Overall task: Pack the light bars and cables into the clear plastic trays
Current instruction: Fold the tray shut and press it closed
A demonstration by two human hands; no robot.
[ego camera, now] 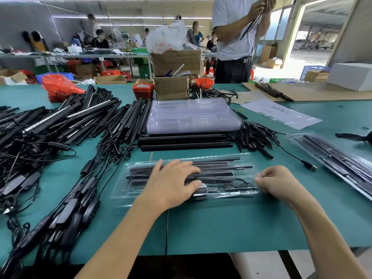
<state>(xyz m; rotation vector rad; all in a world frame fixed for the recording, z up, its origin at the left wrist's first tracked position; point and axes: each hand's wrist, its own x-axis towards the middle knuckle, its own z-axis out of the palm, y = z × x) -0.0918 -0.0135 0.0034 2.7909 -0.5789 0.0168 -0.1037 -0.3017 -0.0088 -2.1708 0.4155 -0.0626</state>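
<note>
Tray under both hands, near edge of table

Clear plastic tray lies flat on the green table, close to the near edge and roughly central. Black light bars sit lengthwise in its channels, and a coiled black cable rests in the right part of the front compartment.

Your left hand lies palm down on the tray's middle, fingers straight and slightly spread, pressing on the bars. Your right hand is at the tray's right end with fingers curled inward; thumb and fingertips appear to pinch the tray's edge, though the clear plastic makes the contact hard to confirm.

Behind the tray, toward the table's centre, a row of loose black bars lies crosswise, and a stack of empty clear trays stands just beyond it. A large heap of light bars with tangled cables and inline controllers covers the left side of the table. A filled tray lies tilted near the right edge, with a USB plug on the mat between it and your tray. A printed sheet lies toward the far right. Cardboard boxes stand at the far edge, where a person in a white shirt is standing.
</note>
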